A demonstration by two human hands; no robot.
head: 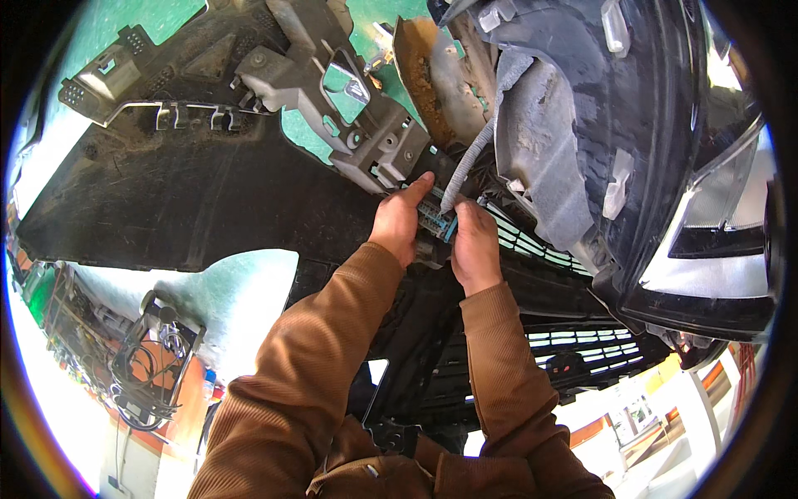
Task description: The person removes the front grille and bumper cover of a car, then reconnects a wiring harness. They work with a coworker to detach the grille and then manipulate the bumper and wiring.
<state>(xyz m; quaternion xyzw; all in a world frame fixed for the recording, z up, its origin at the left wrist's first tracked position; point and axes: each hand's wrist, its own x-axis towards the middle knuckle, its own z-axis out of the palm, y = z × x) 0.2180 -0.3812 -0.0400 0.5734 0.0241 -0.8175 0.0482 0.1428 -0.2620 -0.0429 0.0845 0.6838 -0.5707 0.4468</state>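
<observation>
Both of my hands grip a multi-pin electrical connector (436, 218) with blue edging, near the middle of the view. My left hand (399, 221) is at its left end, thumb extended along the top. At the right end, the fingers of my right hand (475, 240) curl around it, beside a grey wrapped wiring harness (469, 162) that runs down to the connector. Just beyond my left hand is a grey plastic bracket (389, 143), fixed to a black plastic car bumper cover (206, 193). The undersides of the fingers are hidden.
A car's front end with a headlight (717, 249) is close on the right. Black grille slats (580, 355) lie below and right of my hands. A rusty metal panel (430, 87) stands beyond. At the lower left is a cart (149, 374) with coiled cables.
</observation>
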